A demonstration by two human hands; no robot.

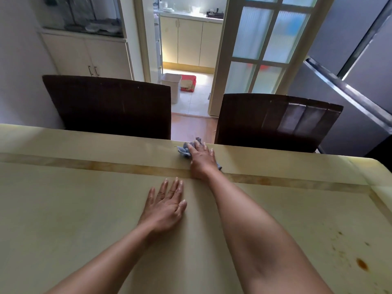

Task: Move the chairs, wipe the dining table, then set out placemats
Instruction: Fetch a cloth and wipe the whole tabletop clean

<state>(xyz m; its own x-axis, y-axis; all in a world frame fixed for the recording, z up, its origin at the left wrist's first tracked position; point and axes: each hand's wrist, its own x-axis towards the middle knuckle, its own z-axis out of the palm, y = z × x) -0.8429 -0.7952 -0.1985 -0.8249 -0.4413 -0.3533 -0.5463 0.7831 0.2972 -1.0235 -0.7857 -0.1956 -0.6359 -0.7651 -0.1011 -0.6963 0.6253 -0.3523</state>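
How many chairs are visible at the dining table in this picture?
2. One dark chair stands at the far edge of the table, on the left; the other chair at the same edge, on the right. Others may stand outside the view.

Head view, sole camera: faces forward and down across the surface (84, 209), close above it; chair (265, 117) just beyond right hand (201, 160).

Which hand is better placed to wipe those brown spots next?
Probably the right hand: it presses the cloth, and the spots lie on its side. The left hand rests flat on the table, empty.
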